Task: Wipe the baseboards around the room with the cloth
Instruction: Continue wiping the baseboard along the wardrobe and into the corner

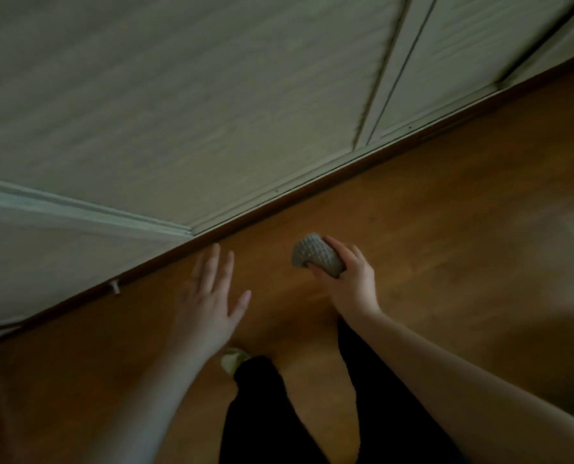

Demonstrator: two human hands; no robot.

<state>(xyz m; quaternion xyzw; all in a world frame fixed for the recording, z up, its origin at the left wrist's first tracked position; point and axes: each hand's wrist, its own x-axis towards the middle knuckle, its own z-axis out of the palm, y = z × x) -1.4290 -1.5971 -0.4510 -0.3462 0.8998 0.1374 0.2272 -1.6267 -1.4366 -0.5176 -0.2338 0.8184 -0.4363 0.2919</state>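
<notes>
Cloth (317, 259) sits bunched in our right hand (349, 279), fingers curled round it, above the floor (446, 212) near the baseboard (278, 199). Left hand (208, 296) is spread flat, holding nothing. Risk (our judgement): bunched cloth skips the baseboard's top edge.

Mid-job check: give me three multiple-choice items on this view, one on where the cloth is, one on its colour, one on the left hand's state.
1. Where is the cloth?
A. in the right hand
B. flat on the floor
C. draped on the baseboard

2. What colour is the cloth?
A. red
B. grey
C. black

3. How is the left hand?
A. clenched
B. pinching the cloth
C. open, fingers spread

Answers: 1 A, its fingers curl round the bunched cloth; 2 B, the weave looks grey; 3 C, straight fingers hold nothing.
</notes>
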